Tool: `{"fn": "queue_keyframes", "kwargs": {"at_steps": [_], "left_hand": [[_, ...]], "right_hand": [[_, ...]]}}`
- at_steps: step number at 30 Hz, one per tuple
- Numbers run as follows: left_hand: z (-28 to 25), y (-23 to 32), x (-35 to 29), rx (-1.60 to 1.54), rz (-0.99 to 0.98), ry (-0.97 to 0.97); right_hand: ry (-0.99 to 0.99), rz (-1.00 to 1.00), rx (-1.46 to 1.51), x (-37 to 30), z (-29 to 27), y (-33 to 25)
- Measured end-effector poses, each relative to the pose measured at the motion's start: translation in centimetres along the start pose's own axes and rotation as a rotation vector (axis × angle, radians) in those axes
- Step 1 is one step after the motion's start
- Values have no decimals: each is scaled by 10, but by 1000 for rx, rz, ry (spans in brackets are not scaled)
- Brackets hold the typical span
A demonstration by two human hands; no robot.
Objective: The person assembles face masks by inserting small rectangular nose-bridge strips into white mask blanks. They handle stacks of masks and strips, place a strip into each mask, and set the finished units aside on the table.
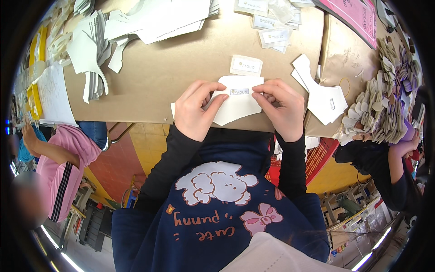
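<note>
A white cut piece (238, 109) of sheet material lies in front of me at the table's near edge. On its upper part sits a small printed label (239, 91) with a dark border. My left hand (197, 109) is closed, thumb and forefinger pinched on the piece just left of the label. From the other side my right hand (283, 109) pinches it likewise, fingertips close to the label's right end. Touching the piece's far edge is a translucent label sheet (246, 65). To the right lie more white cut pieces (327, 102), the top one bearing a label.
Stacks of white cut pieces (156, 20) cover the far left of the brown-topped table (181, 59). Several label sheets (275, 35) lie at the back, near a pink printed sheet (355, 18). Bundled pieces (380, 99) crowd the right. Co-workers sit at both sides; a red crate (321, 158) stands below.
</note>
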State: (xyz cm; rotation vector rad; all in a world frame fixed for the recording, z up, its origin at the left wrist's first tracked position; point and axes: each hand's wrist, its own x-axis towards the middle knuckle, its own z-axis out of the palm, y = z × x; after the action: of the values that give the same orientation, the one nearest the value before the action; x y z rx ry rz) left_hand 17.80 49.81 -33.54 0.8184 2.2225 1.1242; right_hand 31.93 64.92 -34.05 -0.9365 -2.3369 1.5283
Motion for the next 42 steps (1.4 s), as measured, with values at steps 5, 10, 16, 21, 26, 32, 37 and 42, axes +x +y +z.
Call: {"fn": "queue_keyframes", "kwargs": {"at_steps": [5,10,16,21,26,32,37,42], "left_hand": [[1,0,0,0,-3,0],[1,1,0,13,-2,0],[-1,2,-1,63,1,-34],[1,2,-1,83,22,-30],[3,2,-1,70,41,8],[5,1,-2,68,36,28],[9,5,-7,417,142,79],[6,2,-6,468,135,151]], "right_hand": [[22,-37,12,1,1,1],[1,-11,-8,0,0,-1],[7,-39,-79,-1,2,-4],[12,-53,-107,-1,3,-6],[15,-65,-127,-2,3,-6],[30,-93,-155,-1,6,-9],[121,-193,-467,-3,7,-14],[159,-287,-565,-2,5,-13]]}}
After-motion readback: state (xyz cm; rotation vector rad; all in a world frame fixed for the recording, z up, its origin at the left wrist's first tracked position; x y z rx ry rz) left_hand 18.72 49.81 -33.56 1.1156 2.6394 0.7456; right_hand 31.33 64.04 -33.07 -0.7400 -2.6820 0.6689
